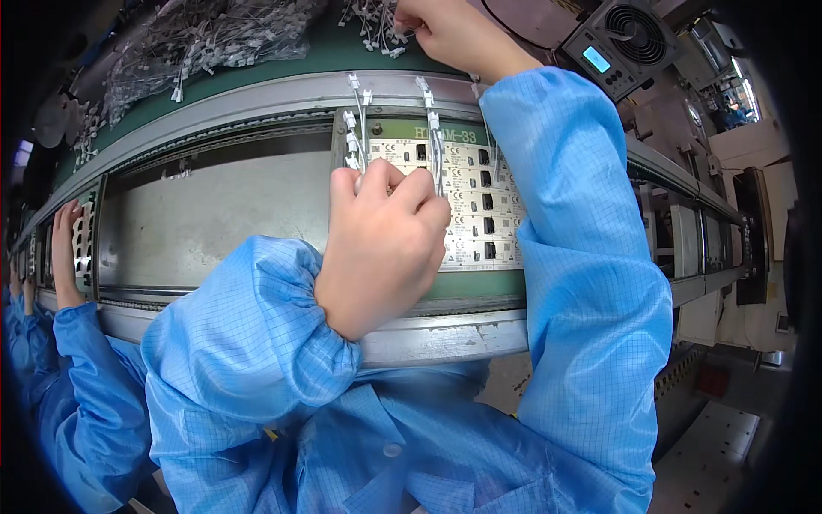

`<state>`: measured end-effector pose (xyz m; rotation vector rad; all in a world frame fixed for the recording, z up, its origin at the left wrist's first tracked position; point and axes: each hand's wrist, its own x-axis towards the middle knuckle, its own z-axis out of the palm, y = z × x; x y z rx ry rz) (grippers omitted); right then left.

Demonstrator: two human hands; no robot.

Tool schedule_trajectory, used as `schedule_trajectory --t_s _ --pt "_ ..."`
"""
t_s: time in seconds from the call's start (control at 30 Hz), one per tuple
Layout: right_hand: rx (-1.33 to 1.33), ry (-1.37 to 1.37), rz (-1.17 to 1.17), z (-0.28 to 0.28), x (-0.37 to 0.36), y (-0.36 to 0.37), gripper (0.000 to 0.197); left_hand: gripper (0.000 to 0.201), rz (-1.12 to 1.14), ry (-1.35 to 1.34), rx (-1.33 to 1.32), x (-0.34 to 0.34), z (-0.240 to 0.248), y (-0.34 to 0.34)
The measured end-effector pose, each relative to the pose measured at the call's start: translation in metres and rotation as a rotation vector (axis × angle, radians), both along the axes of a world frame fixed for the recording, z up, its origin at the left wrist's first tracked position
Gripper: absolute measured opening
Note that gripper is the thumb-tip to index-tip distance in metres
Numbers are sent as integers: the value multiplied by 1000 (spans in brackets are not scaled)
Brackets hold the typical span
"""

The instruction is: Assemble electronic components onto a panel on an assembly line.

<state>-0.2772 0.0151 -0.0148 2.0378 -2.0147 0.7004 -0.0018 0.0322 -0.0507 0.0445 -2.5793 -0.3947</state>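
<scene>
My left hand (385, 244) is bent over the left part of a panel of small white labelled boards (462, 206) set in a green carrier (475, 285). Its fingers are curled closed beside thin white cables with connectors (353, 141); the fingertips and whatever they hold are hidden. More connector cables (434, 137) hang from the rail across the panel's top edge. Beyond the rail, my right hand (445, 34) reaches to a loose heap of white connector cables (377, 30). Its fingers are drawn together at the heap, partly cut off by the picture's upper edge.
Metal conveyor rails (479, 336) run left to right, with a bare metal plate (214, 214) left of the carrier. Bagged cables (214, 38) lie on the green surface behind. A fan unit with a lit display (612, 51) stands far right. A co-worker's hand (64, 253) is at left.
</scene>
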Motion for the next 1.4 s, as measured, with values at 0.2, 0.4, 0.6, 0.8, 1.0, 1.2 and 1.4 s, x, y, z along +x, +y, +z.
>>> schedule_trajectory --t_s 0.2,0.4,0.6,0.8,1.0,1.2,1.4 --pt "30 8 -146 2 17 12 20 17 -5 103 58 1 15 -6" --pt "48 2 -61 -19 7 2 22 20 49 346 231 2 35 -32" --pt "-160 -125 28 -8 11 -12 16 22 26 323 12 5 20 -33" --pt "-403 -908 -90 44 -2 2 33 20 -15 165 -252 9 6 -11" --pt "-161 -1086 -148 55 49 93 29 11 -20 -19 10 8 1 -11" --pt "23 -1231 -268 -4 68 180 20 9 -13 -62 8 5 1 -10" --pt "-42 -904 -441 -22 93 194 15 9 -15 -74 -23 5 1 -10"
